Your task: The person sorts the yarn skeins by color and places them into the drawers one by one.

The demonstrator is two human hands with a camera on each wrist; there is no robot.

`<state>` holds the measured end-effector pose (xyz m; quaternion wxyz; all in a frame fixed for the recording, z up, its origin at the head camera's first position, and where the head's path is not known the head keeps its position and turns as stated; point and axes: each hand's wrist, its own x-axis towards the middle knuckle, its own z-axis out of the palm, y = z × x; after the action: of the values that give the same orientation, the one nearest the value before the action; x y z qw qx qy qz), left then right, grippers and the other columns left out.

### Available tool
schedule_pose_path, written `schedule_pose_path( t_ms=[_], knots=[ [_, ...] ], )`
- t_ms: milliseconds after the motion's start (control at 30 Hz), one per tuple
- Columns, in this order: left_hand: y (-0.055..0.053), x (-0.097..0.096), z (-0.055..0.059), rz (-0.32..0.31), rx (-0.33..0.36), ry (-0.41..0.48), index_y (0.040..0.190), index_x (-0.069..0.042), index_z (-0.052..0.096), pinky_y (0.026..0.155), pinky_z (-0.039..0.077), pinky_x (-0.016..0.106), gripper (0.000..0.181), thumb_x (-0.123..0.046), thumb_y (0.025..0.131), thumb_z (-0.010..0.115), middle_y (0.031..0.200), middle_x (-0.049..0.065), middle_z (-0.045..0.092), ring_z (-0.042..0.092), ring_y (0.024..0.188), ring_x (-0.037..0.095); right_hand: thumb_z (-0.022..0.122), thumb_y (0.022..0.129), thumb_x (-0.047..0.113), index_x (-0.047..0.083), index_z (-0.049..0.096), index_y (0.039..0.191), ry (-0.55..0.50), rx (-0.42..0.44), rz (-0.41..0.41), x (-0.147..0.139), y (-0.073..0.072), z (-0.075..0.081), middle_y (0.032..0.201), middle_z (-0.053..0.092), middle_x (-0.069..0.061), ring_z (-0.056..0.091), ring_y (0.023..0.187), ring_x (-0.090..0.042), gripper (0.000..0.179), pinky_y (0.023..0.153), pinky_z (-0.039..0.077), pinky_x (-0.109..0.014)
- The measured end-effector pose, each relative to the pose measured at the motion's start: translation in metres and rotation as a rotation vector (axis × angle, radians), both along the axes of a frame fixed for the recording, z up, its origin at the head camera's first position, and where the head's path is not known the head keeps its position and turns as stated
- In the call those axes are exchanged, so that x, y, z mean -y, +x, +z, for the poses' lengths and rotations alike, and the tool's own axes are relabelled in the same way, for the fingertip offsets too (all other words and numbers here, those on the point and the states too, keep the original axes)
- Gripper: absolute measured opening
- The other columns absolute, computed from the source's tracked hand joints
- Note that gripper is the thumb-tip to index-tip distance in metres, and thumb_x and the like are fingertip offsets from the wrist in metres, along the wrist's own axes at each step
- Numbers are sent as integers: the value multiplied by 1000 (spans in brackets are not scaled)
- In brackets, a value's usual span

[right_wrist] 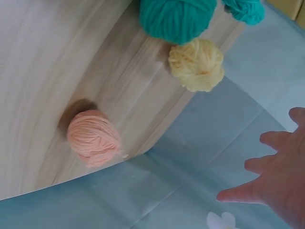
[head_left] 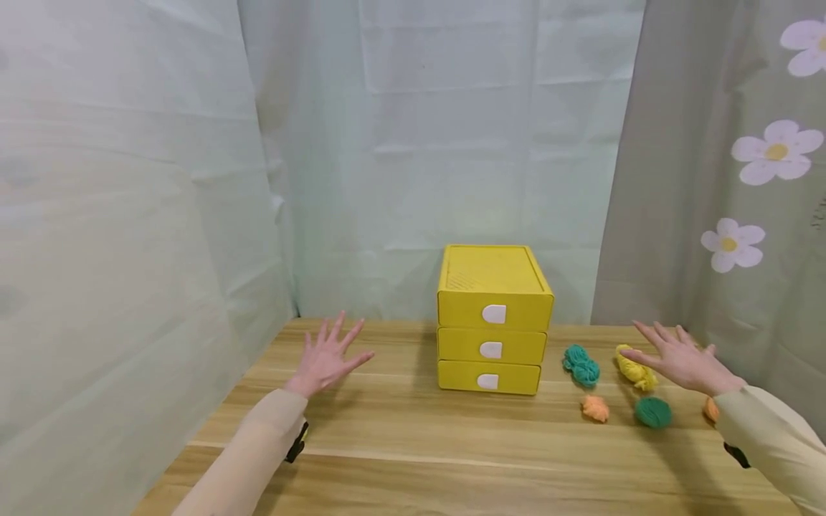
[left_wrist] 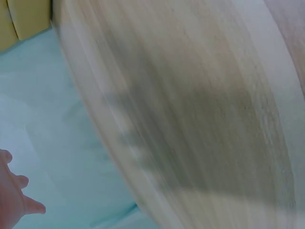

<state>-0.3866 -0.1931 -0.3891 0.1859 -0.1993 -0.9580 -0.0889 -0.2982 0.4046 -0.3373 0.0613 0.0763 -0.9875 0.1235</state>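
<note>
My left hand (head_left: pixel 325 362) hovers over the left part of the wooden table, fingers spread wide, holding nothing. On the right, my right hand (head_left: pixel 687 360) is held up with spread fingers, partly overlapping a yellow yarn skein (head_left: pixel 635 369) in the head view. Around it lie a teal yarn skein (head_left: pixel 581 366), a small orange yarn ball (head_left: pixel 595 408) and a green yarn ball (head_left: pixel 653 413). A peach yarn ball (right_wrist: pixel 94 138) shows fully in the right wrist view; in the head view my right sleeve covers most of it.
A yellow three-drawer box (head_left: pixel 490 344) with white pull tabs stands at the table's back middle, its drawers closed. Pale cloth (head_left: pixel 452 143) hangs behind the wooden table (head_left: pixel 413 444) and along its left. A curtain with white flowers (head_left: pixel 729 245) hangs on the right.
</note>
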Motion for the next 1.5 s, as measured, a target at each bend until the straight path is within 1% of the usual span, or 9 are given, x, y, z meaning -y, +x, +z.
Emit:
schedule_pose_path(
  t_ms=[200, 300, 433, 567, 767, 967, 1167, 1333, 1500],
  knots=[
    [4, -8, 4, -56, -12, -2, 145, -23, 23, 90, 4, 68, 74, -63, 85, 40, 148, 15, 3, 4, 127, 47, 43, 90, 53, 10, 6, 146, -3, -10, 12, 6, 3, 5, 136, 12, -38, 4, 116, -62, 80, 73, 2, -78],
    [8, -12, 7, -92, -18, -15, 145, -22, 24, 90, 8, 68, 71, -61, 87, 40, 148, 15, 4, 7, 127, 46, 48, 90, 47, 0, 12, 144, -74, -49, 56, 10, 3, 7, 134, 15, -40, 11, 117, -60, 80, 79, 10, -74],
    [15, -20, 12, -183, -25, -3, 144, -20, 28, 90, 17, 66, 66, -54, 90, 43, 147, 15, 9, 17, 126, 44, 54, 91, 34, -11, 19, 137, -288, -90, 127, 19, 3, 12, 128, 25, -40, 32, 110, -56, 73, 83, 33, -61],
    [18, -28, 18, -272, -12, 54, 144, -20, 29, 91, 26, 59, 62, -50, 91, 43, 146, 15, 12, 22, 125, 42, 54, 93, 24, -8, 22, 137, -553, -65, 202, 34, 5, 21, 123, 34, -35, 49, 102, -44, 63, 72, 48, -45],
    [17, -43, 33, -352, -4, 128, 144, -23, 27, 89, 32, 56, 60, -46, 92, 45, 145, 14, 16, 25, 124, 38, 55, 92, 16, -5, 36, 131, -799, -62, 306, 55, 4, 29, 117, 45, -26, 59, 90, -13, 48, 68, 50, -36],
    [17, -57, 44, -444, -31, 192, 144, -20, 27, 89, 33, 54, 61, -42, 91, 49, 143, 12, 20, 27, 124, 34, 55, 91, 10, -3, 50, 121, -962, -39, 372, 72, 6, 29, 110, 57, -7, 59, 94, -17, 33, 72, 49, -36],
    [18, -66, 49, -486, -9, 252, 144, -22, 27, 89, 34, 53, 61, -42, 91, 50, 142, 10, 22, 28, 124, 31, 55, 91, 8, -4, 51, 122, -1047, -7, 421, 85, 6, 28, 111, 59, -9, 59, 97, -22, 33, 74, 47, -37],
    [18, -72, 53, -527, 52, 367, 144, -23, 24, 92, 29, 53, 62, -37, 91, 53, 142, 9, 22, 26, 125, 29, 55, 91, 7, -3, 52, 123, -1028, 14, 461, 98, 7, 28, 112, 59, -14, 59, 97, -23, 34, 75, 47, -37],
    [15, -83, 64, -573, 55, 484, 143, -23, 30, 84, 38, 48, 61, -28, 89, 59, 138, 3, 30, 38, 114, 25, 59, 89, 9, -7, 47, 126, -1017, 30, 446, 110, 7, 30, 117, 53, -25, 58, 98, -23, 43, 76, 47, -37]
  ],
)
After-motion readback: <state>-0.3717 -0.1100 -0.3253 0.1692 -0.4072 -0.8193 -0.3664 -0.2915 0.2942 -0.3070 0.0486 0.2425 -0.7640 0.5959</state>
